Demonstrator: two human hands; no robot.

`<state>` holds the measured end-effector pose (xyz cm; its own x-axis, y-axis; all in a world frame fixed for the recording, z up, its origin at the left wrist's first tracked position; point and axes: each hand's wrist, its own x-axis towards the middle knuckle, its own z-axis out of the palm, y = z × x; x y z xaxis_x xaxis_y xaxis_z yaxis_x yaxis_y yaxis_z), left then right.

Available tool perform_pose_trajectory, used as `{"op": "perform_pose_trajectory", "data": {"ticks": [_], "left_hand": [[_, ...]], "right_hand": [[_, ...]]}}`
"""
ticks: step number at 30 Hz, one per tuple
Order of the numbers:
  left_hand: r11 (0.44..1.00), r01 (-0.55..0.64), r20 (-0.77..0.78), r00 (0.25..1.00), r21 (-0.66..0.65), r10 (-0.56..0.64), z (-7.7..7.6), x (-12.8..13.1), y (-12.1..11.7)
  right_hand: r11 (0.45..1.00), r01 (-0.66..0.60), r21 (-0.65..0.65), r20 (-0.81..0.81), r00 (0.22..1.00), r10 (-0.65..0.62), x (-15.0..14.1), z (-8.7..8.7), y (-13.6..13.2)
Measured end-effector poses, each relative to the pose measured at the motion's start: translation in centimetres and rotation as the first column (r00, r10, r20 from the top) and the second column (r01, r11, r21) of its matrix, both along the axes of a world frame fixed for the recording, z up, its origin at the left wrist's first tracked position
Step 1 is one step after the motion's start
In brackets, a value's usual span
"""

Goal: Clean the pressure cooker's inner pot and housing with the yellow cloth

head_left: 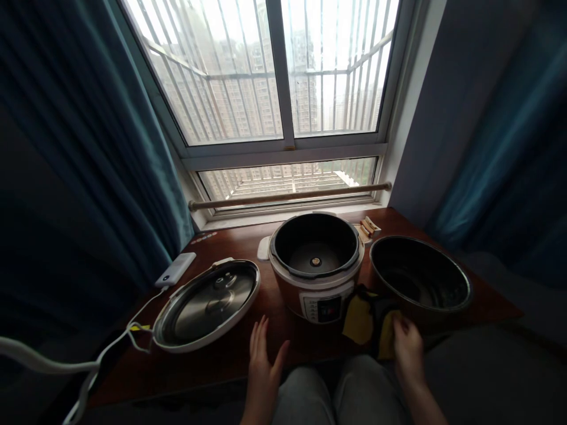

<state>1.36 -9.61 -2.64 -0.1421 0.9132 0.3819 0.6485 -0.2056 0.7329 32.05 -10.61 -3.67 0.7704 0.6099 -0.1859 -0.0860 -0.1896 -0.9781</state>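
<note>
An electric pressure cooker (290,286) stands in the middle of the table, its dark inside exposed and a small round piece showing at the bottom. Its lid (212,301) lies underside up on the left. To the right sits the dark inner pot (420,274). My right hand (408,348) is closed on a yellow and black cloth (361,319) in front of the cooker and pot. My left hand (263,360), fingers spread and holding nothing, is at the table's front edge between the lid and the cooker.
A white power bank (176,270) with a white cable (115,342) lies at the left. Small tan pieces (367,227) lie behind the cooker on the right. A window with a wooden rail (287,198) is beyond the wooden table (239,360). Blue curtains (110,147) hang at both sides.
</note>
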Motion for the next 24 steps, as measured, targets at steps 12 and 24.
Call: {"op": "perform_pose_trajectory", "data": {"ticks": [12, 24], "left_hand": [[0.999, 0.041, 0.010, 0.999, 0.004, -0.041, 0.5, 1.3, -1.5], [0.893, 0.450, 0.444, 0.800, 0.004, -0.405, 5.6, 10.4, -3.5]], "right_hand": [[0.958, -0.243, -0.152, 0.699, 0.659, 0.278, -1.5, -3.2, 0.2], [0.896, -0.416, -0.155, 0.591, 0.687, 0.422, 4.6, 5.6, -1.0]]}}
